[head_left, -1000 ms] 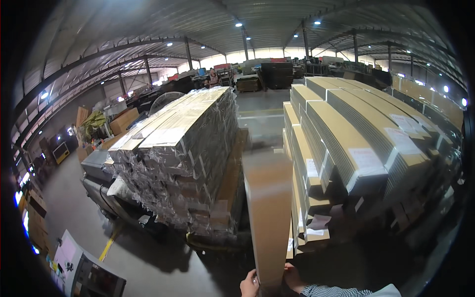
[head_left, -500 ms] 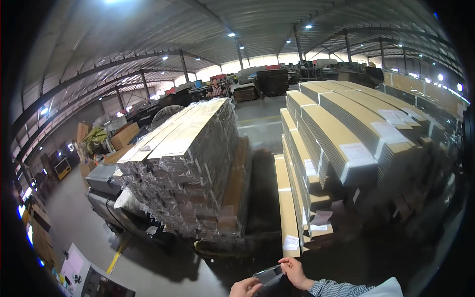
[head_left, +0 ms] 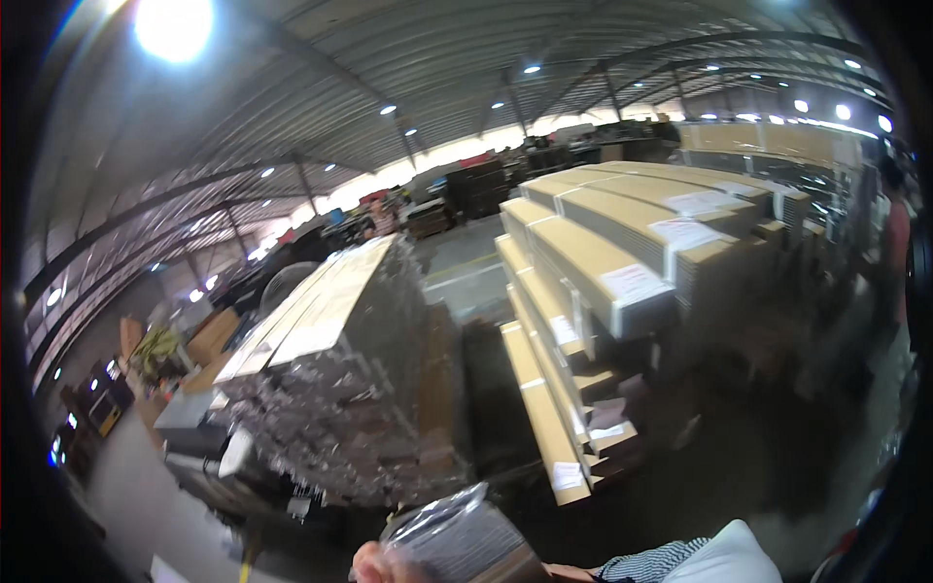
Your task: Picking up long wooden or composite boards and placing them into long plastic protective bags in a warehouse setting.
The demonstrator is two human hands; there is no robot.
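Observation:
A glossy grey piece of clear plastic film (head_left: 466, 539), with fine lines showing on or through it, is at the lower middle. My left hand (head_left: 374, 564) is closed at its left side, blurred by motion. My right hand (head_left: 569, 573) shows only as a strip at the lower edge, beside the film's right side. Its fingers are hidden, so its grip cannot be told. A striped sleeve (head_left: 656, 561) covers that forearm.
A film-wrapped stack of long boards (head_left: 321, 389) stands ahead on the left. Strapped bundles of long flat cardboard (head_left: 593, 262) with paper labels rise on the right, a dark gap between. One person (head_left: 381, 219) is far off; another in red (head_left: 896, 233) is at the right.
The view has swung and tilted, so the stacks appear farther left. The plastic has come up and looks larger. My left hand has moved left; my right hand has mostly dropped out of sight.

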